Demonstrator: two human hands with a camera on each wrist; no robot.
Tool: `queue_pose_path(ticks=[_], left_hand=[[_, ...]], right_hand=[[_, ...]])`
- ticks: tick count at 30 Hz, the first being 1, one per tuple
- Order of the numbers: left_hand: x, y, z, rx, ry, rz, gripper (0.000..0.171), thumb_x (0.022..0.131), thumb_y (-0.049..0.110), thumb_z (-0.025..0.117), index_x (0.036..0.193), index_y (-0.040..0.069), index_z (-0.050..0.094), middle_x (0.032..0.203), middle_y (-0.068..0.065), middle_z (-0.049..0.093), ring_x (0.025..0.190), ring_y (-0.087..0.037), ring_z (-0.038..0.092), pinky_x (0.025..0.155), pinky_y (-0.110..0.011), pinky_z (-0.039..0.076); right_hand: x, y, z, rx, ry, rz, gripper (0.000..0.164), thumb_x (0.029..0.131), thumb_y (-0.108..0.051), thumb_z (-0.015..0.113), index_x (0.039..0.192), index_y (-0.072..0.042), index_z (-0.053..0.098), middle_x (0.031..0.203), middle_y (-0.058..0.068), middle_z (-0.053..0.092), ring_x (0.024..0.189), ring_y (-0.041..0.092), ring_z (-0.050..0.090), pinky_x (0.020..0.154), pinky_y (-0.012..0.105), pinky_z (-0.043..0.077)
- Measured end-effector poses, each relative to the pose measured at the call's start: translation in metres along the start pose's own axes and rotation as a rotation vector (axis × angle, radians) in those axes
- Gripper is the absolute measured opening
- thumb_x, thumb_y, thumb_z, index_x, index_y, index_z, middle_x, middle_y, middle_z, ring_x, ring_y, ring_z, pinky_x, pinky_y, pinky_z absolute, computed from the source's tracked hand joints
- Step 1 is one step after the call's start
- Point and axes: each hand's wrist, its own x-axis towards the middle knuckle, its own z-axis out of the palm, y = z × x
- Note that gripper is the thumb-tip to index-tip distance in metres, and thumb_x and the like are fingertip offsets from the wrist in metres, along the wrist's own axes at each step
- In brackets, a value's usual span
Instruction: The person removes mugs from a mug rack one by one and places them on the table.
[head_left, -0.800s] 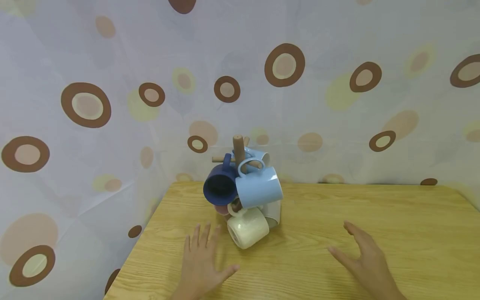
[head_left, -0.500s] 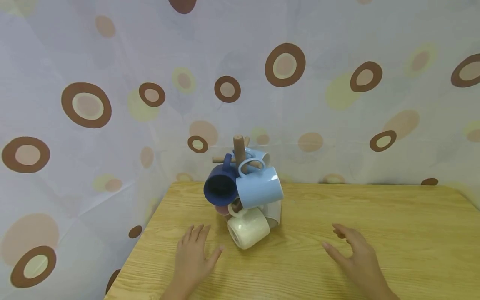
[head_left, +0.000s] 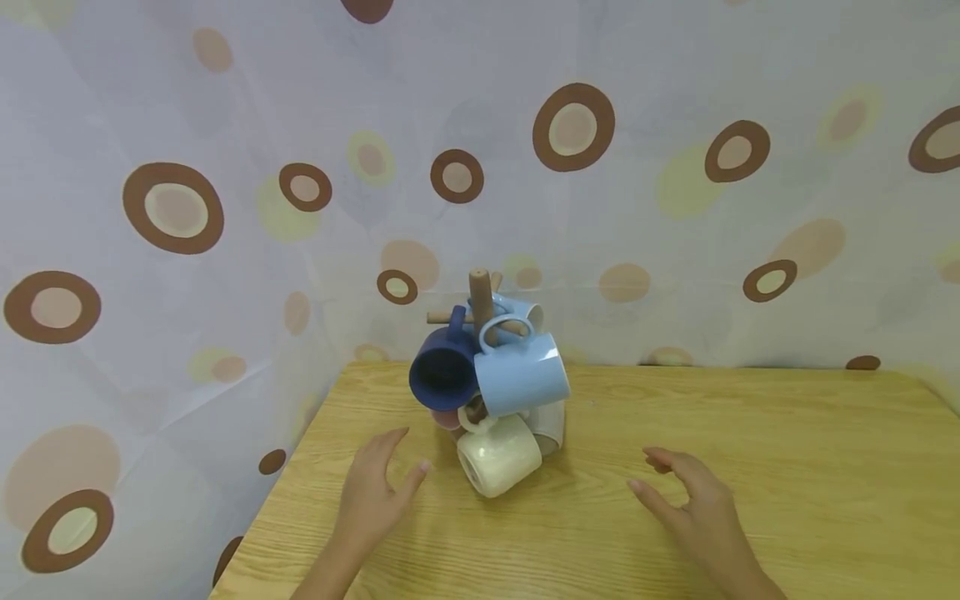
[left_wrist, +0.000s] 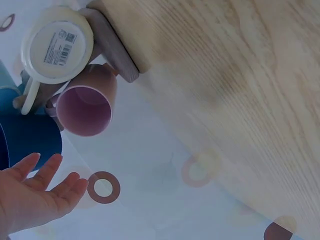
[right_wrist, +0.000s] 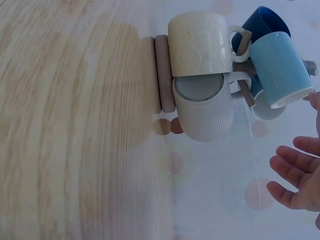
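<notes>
A wooden mug tree (head_left: 480,293) holds several mugs by their handles. Facing me are a dark blue mug (head_left: 442,371), a light blue mug (head_left: 522,377) and, lower down, a cream mug (head_left: 501,458). Another light blue mug (head_left: 531,315) hangs behind. The white ribbed mug (right_wrist: 205,112) and the pink mug (left_wrist: 87,107) are partly hidden in the head view. My left hand (head_left: 371,492), left of the cream mug, is apart from it with relaxed fingers and thumb spread. My right hand (head_left: 701,508) is out to the right, fingers loosely bent, holding nothing.
The mug tree stands on a wood-grain table (head_left: 750,417), toward its left back part. Behind and left of the table hangs a pale curtain (head_left: 645,83) printed with brown, peach and yellow ovals.
My left hand has shifted left and turned, its spread fingers drawing together. My right hand has moved left, nearer the mug tree. The mugs and tree stay in place.
</notes>
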Motion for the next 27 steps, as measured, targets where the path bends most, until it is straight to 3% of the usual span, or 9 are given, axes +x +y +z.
queue_pose_path(ticks=[6,12,18,27], left_hand=[[0.009,0.0,-0.007,-0.074,0.038,-0.025,0.046,0.08,0.024,0.066,0.117,0.0,0.055,0.116,-0.017,0.058,0.109,-0.034,0.052,0.09,-0.05,0.043],[0.02,0.004,-0.015,-0.155,0.05,-0.083,0.046,0.084,0.028,0.062,0.12,0.002,0.053,0.121,-0.016,0.055,0.114,-0.033,0.048,0.093,-0.051,0.041],[0.031,0.009,-0.019,-0.182,0.09,-0.036,0.046,0.083,0.025,0.063,0.12,0.001,0.053,0.12,-0.016,0.056,0.113,-0.033,0.049,0.094,-0.051,0.04],[0.05,0.014,-0.026,-0.21,0.15,0.0,0.044,0.082,0.022,0.065,0.118,-0.001,0.054,0.119,-0.017,0.057,0.114,-0.034,0.05,0.095,-0.05,0.039]], right_hand=[[0.007,-0.009,0.007,0.033,0.023,-0.01,0.035,0.073,-0.01,0.073,0.105,-0.004,0.061,0.098,0.006,0.065,0.095,-0.016,0.044,0.08,-0.004,0.031],[0.019,-0.016,0.015,0.042,0.059,-0.093,0.036,0.07,-0.008,0.075,0.103,-0.003,0.062,0.098,0.006,0.064,0.096,-0.01,0.047,0.084,-0.003,0.031],[0.034,-0.024,0.019,0.042,0.089,-0.147,0.036,0.068,-0.009,0.076,0.102,-0.003,0.063,0.098,0.006,0.064,0.095,0.0,0.052,0.081,0.0,0.034],[0.059,-0.041,0.023,0.036,0.142,-0.307,0.04,0.062,-0.004,0.077,0.099,0.0,0.063,0.094,0.008,0.065,0.089,0.019,0.056,0.082,0.007,0.038]])
